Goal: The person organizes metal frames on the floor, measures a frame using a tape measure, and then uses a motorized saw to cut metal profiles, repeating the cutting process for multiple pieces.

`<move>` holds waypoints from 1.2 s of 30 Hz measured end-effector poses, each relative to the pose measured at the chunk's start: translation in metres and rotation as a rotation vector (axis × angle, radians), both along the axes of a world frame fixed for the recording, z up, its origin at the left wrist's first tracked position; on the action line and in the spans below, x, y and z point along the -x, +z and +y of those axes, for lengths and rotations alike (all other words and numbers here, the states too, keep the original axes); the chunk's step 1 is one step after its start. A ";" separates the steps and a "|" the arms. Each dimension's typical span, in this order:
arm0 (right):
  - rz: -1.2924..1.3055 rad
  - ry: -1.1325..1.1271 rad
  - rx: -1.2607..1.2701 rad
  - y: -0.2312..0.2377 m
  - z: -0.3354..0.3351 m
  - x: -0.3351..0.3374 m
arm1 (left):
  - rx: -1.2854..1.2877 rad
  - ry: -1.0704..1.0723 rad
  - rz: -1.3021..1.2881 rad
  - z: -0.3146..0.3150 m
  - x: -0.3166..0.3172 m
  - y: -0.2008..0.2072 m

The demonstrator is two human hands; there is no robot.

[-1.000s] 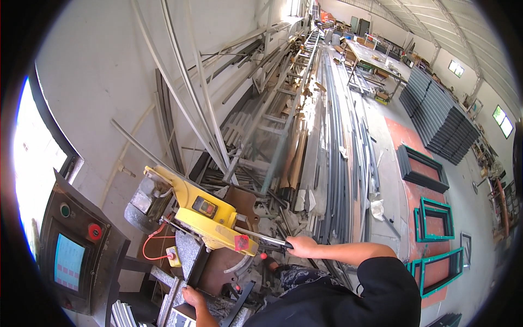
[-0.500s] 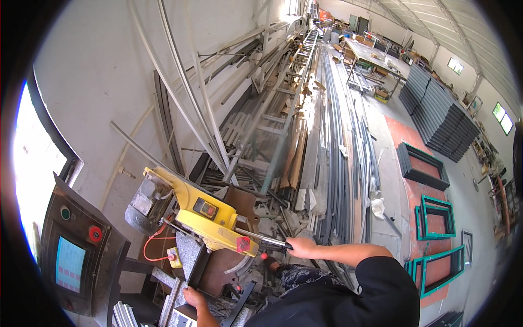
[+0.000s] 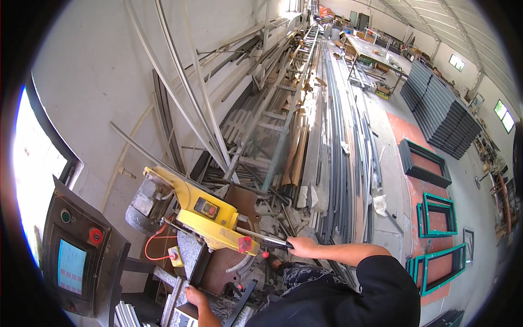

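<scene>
Saw-like machine: a yellow metal arm (image 3: 185, 193) with a small black switch box (image 3: 207, 207) on top stands left of centre, low in the view, a grey cylindrical motor (image 3: 143, 210) at its far-left end.
Lever: a slim silver rod with a black grip (image 3: 261, 236) runs from the arm's near end toward the person's right.
Right hand: the right hand (image 3: 302, 247) is closed around the lever's black grip, its forearm running off to the right into a black sleeve (image 3: 381, 278).
Left hand: the left hand (image 3: 197, 298) has its fingers bent at the near end of a long dark bar (image 3: 201, 268); whether it grips or only presses, I cannot tell.
Under the arm: a brown metal plate (image 3: 222, 267) lies beside the dark bar.
Cord: a thin red cord (image 3: 145, 248) loops to a small yellow box (image 3: 175, 258).
Control panel: a dark metal cabinet (image 3: 103, 261) at far left carries a lit blue-white screen (image 3: 71, 267), a round red button (image 3: 96, 235) and a round green one (image 3: 66, 216).
Beyond: a pale metal ladder (image 3: 286, 88) lies beside long grey profiles (image 3: 340, 141).
Right side: green-edged rectangular frames (image 3: 454, 219) lie on red sheeting (image 3: 402, 131), near a tall stack of dark grey pieces (image 3: 438, 111).
</scene>
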State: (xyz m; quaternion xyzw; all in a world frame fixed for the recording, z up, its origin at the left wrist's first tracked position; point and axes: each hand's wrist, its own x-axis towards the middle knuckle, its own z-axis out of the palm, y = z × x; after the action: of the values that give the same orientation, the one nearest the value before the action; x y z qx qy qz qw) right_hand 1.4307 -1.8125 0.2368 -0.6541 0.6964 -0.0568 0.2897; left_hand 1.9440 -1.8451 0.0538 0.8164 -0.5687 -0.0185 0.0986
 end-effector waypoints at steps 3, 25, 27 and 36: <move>-0.001 -0.003 -0.011 -0.002 0.000 0.001 | -0.030 -0.056 -0.028 0.000 -0.001 -0.002; 0.060 0.058 -0.144 0.038 -0.014 -0.006 | 0.174 -0.115 -0.031 0.006 -0.005 -0.022; 0.057 0.174 -0.136 0.098 -0.029 -0.010 | 0.256 -0.047 0.074 0.007 -0.007 -0.031; 0.300 0.668 0.376 0.328 -0.140 -0.100 | -0.231 0.005 0.020 0.028 0.040 0.046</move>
State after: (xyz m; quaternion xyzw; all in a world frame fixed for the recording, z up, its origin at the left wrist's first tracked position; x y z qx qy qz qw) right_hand 1.5302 -1.9523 0.5653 -0.8867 0.4580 0.0102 0.0627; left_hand 1.9038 -1.8172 0.0996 0.8235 -0.5598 -0.0919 0.0099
